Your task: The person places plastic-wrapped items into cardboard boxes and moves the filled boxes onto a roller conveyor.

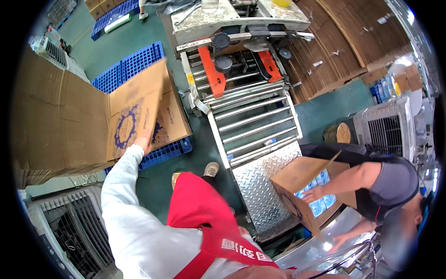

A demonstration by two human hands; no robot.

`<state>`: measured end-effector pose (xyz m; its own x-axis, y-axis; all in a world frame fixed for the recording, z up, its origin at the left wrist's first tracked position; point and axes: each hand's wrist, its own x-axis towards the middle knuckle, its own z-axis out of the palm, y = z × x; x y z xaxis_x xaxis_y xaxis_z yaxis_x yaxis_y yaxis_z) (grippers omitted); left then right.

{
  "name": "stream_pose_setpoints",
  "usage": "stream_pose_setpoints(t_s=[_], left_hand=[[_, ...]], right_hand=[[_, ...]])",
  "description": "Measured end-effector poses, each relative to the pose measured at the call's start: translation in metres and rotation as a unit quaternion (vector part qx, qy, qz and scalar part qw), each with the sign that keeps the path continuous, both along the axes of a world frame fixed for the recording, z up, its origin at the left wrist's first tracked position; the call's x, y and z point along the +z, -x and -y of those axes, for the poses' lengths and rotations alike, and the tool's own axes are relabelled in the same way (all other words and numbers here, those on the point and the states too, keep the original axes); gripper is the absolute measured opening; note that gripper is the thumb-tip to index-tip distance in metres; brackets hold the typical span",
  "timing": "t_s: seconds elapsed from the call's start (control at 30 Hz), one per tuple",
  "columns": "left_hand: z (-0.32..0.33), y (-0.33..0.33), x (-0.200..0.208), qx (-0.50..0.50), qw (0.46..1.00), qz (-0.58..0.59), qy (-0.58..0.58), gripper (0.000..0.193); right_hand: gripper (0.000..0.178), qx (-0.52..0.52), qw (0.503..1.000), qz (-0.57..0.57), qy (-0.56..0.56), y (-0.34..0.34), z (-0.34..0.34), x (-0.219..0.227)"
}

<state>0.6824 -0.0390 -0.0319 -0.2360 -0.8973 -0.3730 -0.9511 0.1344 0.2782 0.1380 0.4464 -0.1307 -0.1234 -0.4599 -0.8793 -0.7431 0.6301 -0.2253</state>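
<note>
At the left, my left hand (pixel 145 141) grips the near edge of a flat brown cardboard carton (pixel 134 109) with a blue printed pattern. The carton stands tilted beside a tall stack of flattened cartons (pixel 60 121), and another flat carton (pixel 173 118) lies behind it on a blue plastic pallet (pixel 134 60). Only a small part of my right hand (pixel 243 230) shows past my red apron, by the metal plate, and its fingers are hidden.
Ahead runs a roller conveyor (pixel 255 116) with orange guides, ending in a metal tread plate (pixel 260 186). On the right, a co-worker (pixel 392 186) reaches into an open carton (pixel 297 179) of blue-and-white packs (pixel 320 195). An air cooler (pixel 69 228) stands at the lower left.
</note>
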Motion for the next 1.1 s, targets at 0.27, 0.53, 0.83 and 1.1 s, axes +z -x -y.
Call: stream_pose_setpoints(t_s=[0.27, 0.53, 0.83, 1.1], left_hand=[[-0.145, 0.128, 0.35, 0.035, 0.909, -0.216, 0.355, 0.02], [-0.207, 0.221, 0.454, 0.043, 0.722, -0.492, 0.485, 0.04], [-0.14, 0.341, 0.3, 0.097, 0.727, -0.68, -0.022, 0.105], [-0.19, 0.423, 0.256, -0.017, 0.694, -0.709, -0.122, 0.119]], right_hand=[[0.044, -0.381, 0.86, 0.042, 0.335, 0.037, -0.056, -0.033], [0.085, 0.064, 0.748, -0.222, 0.623, 0.064, 0.022, 0.391], [0.013, 0.074, 0.763, -0.29, 0.573, 0.042, -0.081, 0.436], [0.059, -0.137, 0.851, -0.237, 0.448, 0.082, -0.087, 0.448]])
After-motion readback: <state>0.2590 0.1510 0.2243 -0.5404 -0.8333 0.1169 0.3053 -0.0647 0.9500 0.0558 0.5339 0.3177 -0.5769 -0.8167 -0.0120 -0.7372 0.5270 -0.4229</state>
